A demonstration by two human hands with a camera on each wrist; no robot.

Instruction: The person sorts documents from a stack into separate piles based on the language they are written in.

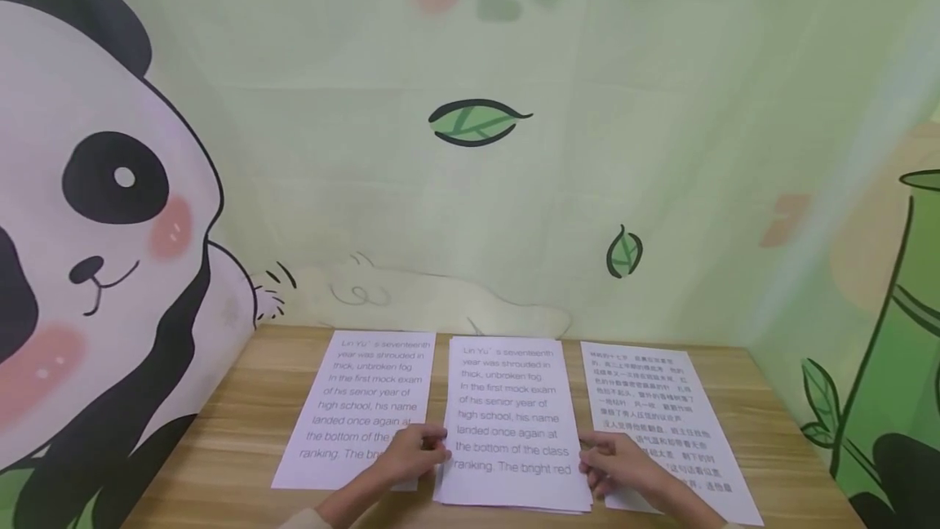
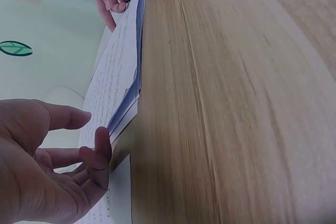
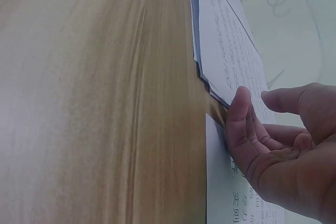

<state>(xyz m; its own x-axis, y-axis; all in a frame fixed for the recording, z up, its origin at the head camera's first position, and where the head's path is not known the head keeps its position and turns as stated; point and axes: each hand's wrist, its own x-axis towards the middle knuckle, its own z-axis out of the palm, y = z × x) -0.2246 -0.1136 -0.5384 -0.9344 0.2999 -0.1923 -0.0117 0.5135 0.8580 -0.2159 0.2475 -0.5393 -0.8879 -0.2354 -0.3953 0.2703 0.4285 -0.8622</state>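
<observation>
A small stack of printed sheets point(image 1: 510, 423) lies on the table between two other pages, its top sheet carrying large English text. My left hand point(image 1: 414, 455) is at the stack's left edge, over the lower right part of an English page point(image 1: 360, 398). In the left wrist view, the thumb stands apart from the bent fingers point(image 2: 101, 142), whose tips are right at the paper edge. At the stack's right edge is my right hand point(image 1: 620, 464), over a page of Chinese text point(image 1: 661, 406). Its fingertips point(image 3: 240, 98) meet the sheets' side, with the thumb held away.
The wood-grain table point(image 1: 220, 431) runs back to a pale green cloth backdrop point(image 1: 330, 145). A large panda point(image 1: 103, 227) is printed on its left, and green bamboo point(image 1: 881, 349) on its right. Lower sheets of the stack stick out slightly unevenly at its near edge.
</observation>
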